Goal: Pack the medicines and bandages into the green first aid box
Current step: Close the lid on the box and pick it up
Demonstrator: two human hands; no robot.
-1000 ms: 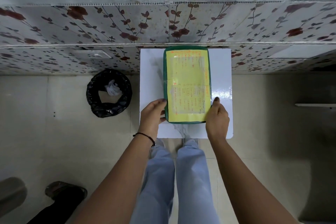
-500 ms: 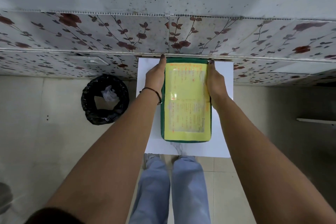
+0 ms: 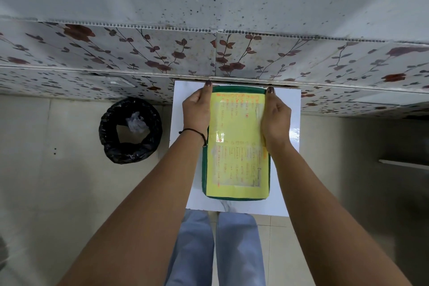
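**Both hands on the far end of the green box**

I've got the green first aid box [image 3: 236,144] lying flat on the small white counter [image 3: 287,169], lid side up, the yellow handwritten list facing me under a glossy film. My left hand [image 3: 197,111] is pressed along its left edge and my right hand [image 3: 276,116] along its right edge, both up near the far corners by the flowered wall, fingertips reaching the back rim. The hands are apart, the box clamped between them.

It looks like a soft-sided case with a fabric border, so I'd judge it light and a bit squashy, likely to sag if lifted by one end. The film on top looks slick, so the side edges are the better place to hold.

The box is closed, so I can't tell what's inside. No medicines or bandages are in sight on the counter. On the floor to my left stands a bin lined with a black bag [image 3: 130,130], a scrap of crumpled white plastic in it.
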